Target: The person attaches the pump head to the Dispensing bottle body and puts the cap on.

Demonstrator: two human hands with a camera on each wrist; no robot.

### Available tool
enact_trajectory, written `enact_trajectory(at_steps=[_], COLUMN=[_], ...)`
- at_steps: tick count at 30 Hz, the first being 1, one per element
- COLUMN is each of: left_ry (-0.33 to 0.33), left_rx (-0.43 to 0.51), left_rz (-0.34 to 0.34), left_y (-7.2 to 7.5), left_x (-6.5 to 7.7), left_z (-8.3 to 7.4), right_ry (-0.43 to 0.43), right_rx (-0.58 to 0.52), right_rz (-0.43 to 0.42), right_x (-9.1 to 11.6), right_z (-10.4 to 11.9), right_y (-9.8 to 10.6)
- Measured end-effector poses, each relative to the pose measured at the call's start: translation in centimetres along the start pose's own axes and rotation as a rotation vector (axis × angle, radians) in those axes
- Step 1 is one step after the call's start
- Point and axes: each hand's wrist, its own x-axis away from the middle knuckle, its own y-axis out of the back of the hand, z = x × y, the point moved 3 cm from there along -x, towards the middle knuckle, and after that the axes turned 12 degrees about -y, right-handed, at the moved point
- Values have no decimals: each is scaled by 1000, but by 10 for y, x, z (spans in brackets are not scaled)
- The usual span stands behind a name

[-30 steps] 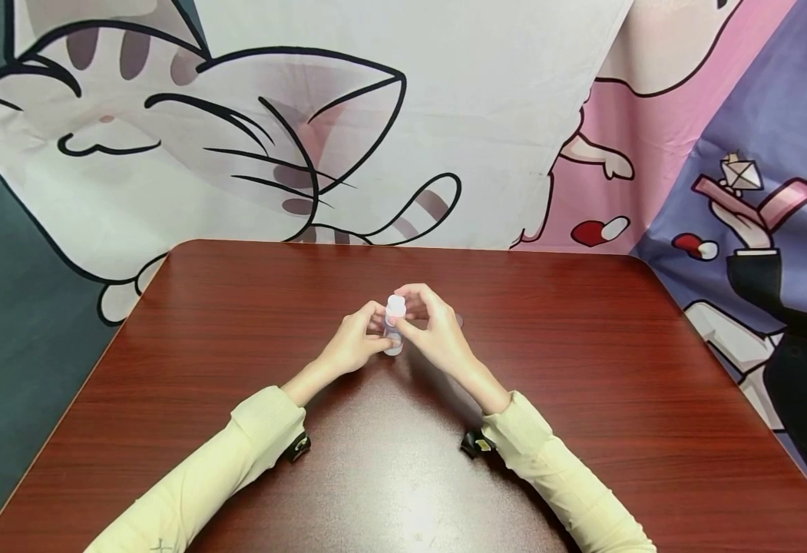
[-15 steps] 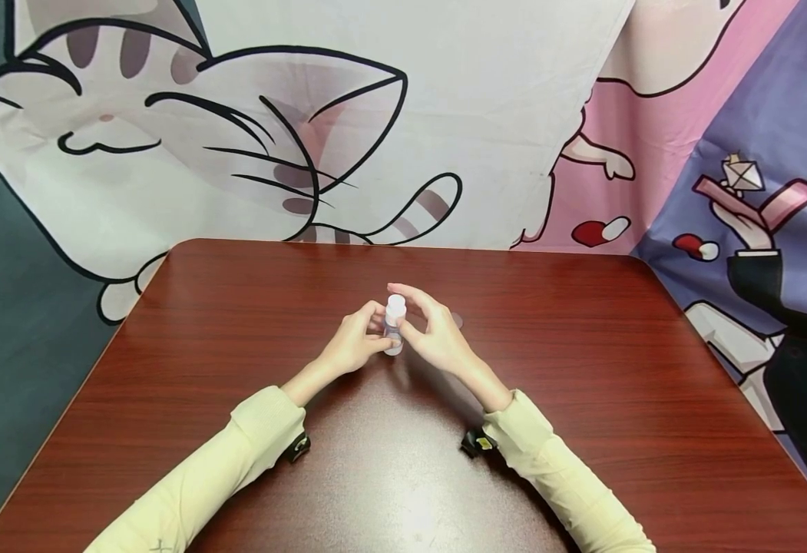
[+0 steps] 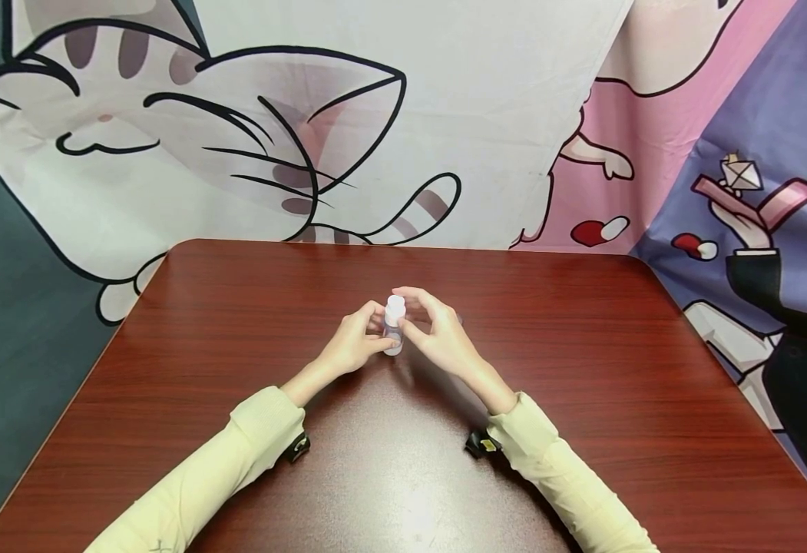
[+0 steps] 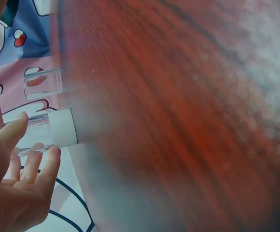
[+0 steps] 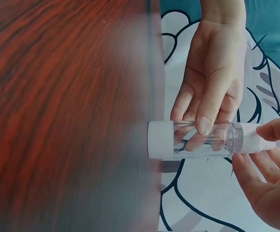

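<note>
A small clear bottle (image 3: 392, 332) with a white base (image 5: 160, 140) stands upright on the table between both hands. My left hand (image 3: 349, 342) grips its clear body low down, thumb on the near side and fingers behind. The white top (image 5: 246, 137) of the bottle is at my right hand (image 3: 441, 338). In the right wrist view, the right thumb and fingers curl round that top from opposite sides. A clear, empty-looking cap (image 4: 43, 93) stands on the table behind the right hand, mostly hidden by it in the head view.
The reddish-brown wooden table (image 3: 251, 292) spreads around the hands, its far edge against a cartoon-printed cloth (image 3: 486, 138). Light shines off the surface in front. Small black devices (image 3: 298, 447) sit at both wrists, under pale yellow sleeves (image 3: 203, 461).
The right fingers spread away from the bottle's top half a second ago, then came back in round it. The left hand and the bottle have stayed in place.
</note>
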Motion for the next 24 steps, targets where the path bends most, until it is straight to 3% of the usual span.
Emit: enact_trajectory(at_steps=[13, 24], left_ry=[-13, 35], left_rx=[-8, 20], left_rz=[2, 0], left_y=[1, 0], left_x=[1, -1], left_z=[1, 2], right_ry=[-35, -33], right_rx=[40, -79], right_rz=[-97, 44], right_x=[-5, 0], right_z=[-3, 18], right_y=[0, -3])
